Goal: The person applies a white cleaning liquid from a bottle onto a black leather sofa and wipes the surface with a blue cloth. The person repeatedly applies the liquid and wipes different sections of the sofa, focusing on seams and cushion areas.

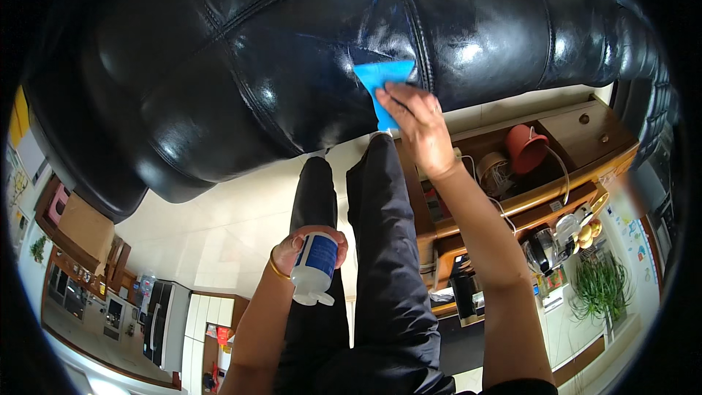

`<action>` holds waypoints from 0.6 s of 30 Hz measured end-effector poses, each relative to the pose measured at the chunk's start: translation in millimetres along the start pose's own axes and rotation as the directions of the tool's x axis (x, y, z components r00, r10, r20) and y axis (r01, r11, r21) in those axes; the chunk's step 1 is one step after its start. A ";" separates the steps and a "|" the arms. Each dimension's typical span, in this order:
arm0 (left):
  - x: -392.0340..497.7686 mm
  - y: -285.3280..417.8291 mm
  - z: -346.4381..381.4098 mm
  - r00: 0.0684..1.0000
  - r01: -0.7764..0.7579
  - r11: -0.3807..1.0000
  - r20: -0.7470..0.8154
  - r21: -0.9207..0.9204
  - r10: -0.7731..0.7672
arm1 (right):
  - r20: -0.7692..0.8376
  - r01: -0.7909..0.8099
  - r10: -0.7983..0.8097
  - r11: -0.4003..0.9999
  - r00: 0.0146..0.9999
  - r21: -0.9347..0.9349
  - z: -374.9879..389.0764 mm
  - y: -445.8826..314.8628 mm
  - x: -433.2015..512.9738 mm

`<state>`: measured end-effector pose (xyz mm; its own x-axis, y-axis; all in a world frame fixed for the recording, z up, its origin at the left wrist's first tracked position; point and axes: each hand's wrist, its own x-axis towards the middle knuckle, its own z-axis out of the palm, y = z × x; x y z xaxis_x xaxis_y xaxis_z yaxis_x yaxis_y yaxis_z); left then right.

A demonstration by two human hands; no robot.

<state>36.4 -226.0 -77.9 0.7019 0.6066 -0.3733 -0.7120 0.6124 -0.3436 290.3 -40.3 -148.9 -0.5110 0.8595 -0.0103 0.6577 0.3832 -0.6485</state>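
My right hand (422, 126) grips a bright blue cloth or sponge pad (381, 74) between thumb and fingers. The pad lies over the lower front edge of a black leather sofa (329, 38), near a stitched seam; whether it presses on the leather is hard to tell. Shiny creases mark the leather just beyond it. Lower down, my left hand (285, 255), with a gold-coloured bangle at the wrist, is wrapped around a white plastic bottle (315, 266) with a blue label bearing writing. The bottle tilts with its flip-top cap downward, and the cap's lid looks raised.
On the right stands a wooden cabinet (581, 126) holding a red bucket-like container (525, 148) and coiled cables (493, 170). A glass pot (540, 249) and a green plant (602, 285) are beyond it. Pale floor tiles (219, 219) and a cardboard box (85, 227) lie left.
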 end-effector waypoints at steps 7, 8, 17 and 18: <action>0.6 11.0 1.1 0.999 0.047 0.998 -0.019 0.039 -0.046 | 0.069 -0.147 0.140 0.983 0.988 0.112 6.6 -33.1 -70.5; 0.0 12.5 0.3 0.998 0.056 0.997 -0.021 0.047 -0.055 | 0.021 -0.158 0.157 0.978 0.987 0.136 3.0 -37.5 -71.2; -4.4 28.4 6.8 0.985 0.136 0.987 -0.115 0.084 -0.126 | -0.238 -0.205 0.198 0.979 0.951 -0.006 33.9 -24.4 -29.1; -5.8 31.1 7.1 0.983 0.138 0.985 -0.139 0.104 -0.123 | -0.256 -0.224 0.222 0.974 0.941 0.023 42.8 -31.2 -36.4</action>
<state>10.4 -206.9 -80.3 0.7744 0.4506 -0.4443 -0.6025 0.7394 -0.3003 264.7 -98.1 -160.9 -0.1931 0.9803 0.0409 0.7427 0.1733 -0.6468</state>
